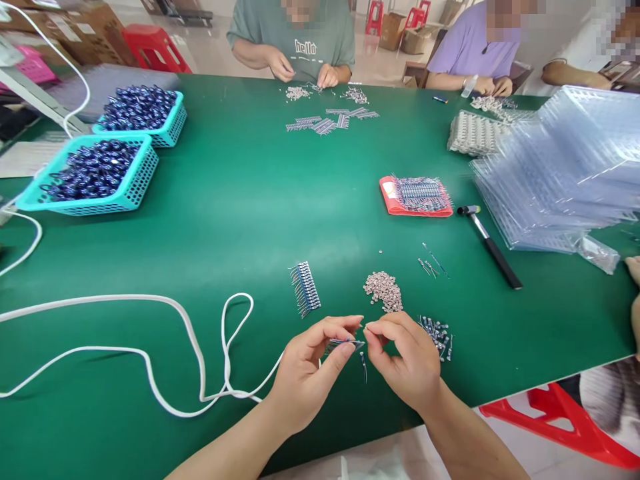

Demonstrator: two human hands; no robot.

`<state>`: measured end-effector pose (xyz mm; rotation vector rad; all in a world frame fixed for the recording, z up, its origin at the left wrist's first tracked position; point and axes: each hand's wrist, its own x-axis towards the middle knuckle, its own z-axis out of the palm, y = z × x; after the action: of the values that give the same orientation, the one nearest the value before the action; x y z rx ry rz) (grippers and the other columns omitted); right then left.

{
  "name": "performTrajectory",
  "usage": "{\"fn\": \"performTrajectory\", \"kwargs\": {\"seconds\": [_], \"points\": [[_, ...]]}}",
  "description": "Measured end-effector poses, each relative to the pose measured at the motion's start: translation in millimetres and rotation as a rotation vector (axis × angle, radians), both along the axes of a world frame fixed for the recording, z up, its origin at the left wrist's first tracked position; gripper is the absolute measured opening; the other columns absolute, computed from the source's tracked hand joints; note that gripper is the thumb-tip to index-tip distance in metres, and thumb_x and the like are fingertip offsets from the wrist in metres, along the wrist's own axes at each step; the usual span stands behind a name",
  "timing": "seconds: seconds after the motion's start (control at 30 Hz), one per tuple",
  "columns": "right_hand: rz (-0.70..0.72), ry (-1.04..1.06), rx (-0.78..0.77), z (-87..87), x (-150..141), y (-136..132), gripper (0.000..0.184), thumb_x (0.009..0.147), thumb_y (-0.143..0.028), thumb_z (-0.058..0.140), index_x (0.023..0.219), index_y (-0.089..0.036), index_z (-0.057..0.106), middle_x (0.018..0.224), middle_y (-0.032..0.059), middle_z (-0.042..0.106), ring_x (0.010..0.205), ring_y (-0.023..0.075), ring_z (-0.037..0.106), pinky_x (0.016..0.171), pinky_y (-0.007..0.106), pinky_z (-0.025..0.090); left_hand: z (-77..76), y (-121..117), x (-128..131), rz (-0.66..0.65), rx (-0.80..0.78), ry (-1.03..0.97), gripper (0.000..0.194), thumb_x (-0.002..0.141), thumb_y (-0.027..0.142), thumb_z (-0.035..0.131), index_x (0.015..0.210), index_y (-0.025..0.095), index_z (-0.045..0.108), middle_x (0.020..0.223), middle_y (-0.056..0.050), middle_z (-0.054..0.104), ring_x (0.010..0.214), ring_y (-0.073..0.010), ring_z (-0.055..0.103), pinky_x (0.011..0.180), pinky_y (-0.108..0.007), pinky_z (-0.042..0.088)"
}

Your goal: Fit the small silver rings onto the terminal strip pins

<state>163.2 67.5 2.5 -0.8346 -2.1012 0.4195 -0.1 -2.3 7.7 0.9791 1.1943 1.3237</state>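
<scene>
Left hand [305, 377] pinches a small blue component [345, 344] by its leads, low over the green table [240, 213]. Right hand [407, 363] has fingertips closed right at its end, though on what, can't tell. The pile of tiny rings [383, 291] sits just beyond.

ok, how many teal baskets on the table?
2. Both at the far left: near basket and far basket, side by side, each full of blue parts. More may sit out of frame.

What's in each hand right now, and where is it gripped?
Left hand pinches a small blue component by its body, between thumb and fingers. Right hand pinches something tiny at its fingertips; unclear what.
</scene>
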Motion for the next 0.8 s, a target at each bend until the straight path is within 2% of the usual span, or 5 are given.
{"fn": "performTrajectory", "kwargs": {"seconds": [0.2, 0.5, 0.8], "points": [[-0.007, -0.008, 0.009, -4.5, 1.9, 0.1, 0.016, 0.086, -0.011, 0.062, 0.097, -0.022, 0.064, 0.078, 0.0026, 0.070, 0.069, 0.0140, 0.067, 0.062, 0.026, 0.056, -2.1, -2.5, 1.5, -0.050, 0.061, 0.118, 0.006, 0.091, 0.018, 0.059, 0.092, 0.018, 0.065, 0.122, -0.014, 0.070, 0.112, -0.0258, 0.066, 0.096, -0.038, 0.053], [-0.018, 0.010, 0.020, -2.2, 0.7, -1.1, 0.014, 0.084, -0.010, 0.067, 0.094, -0.020, 0.063, 0.076, 0.0030, 0.070, 0.068, 0.0140, 0.067, 0.061, 0.026, 0.055, -3.9, -2.4, 2.8, -0.027, 0.034, -0.003, 0.006, 0.092, 0.017, 0.060, 0.093, 0.019, 0.065, 0.118, -0.010, 0.072, 0.111, -0.0229, 0.067, 0.094, -0.036, 0.054], [-0.019, 0.005, 0.018, -2.6, -0.3, -1.4, 0.015, 0.084, -0.009, 0.063, 0.094, -0.021, 0.062, 0.076, 0.0029, 0.069, 0.067, 0.0136, 0.067, 0.061, 0.026, 0.055, -5.9, -1.9, 2.2, -0.041, 0.021, -0.017, 0.006, 0.092, 0.017, 0.059, 0.093, 0.019, 0.065, 0.122, -0.010, 0.071, 0.111, -0.0221, 0.066, 0.095, -0.035, 0.053]]}}
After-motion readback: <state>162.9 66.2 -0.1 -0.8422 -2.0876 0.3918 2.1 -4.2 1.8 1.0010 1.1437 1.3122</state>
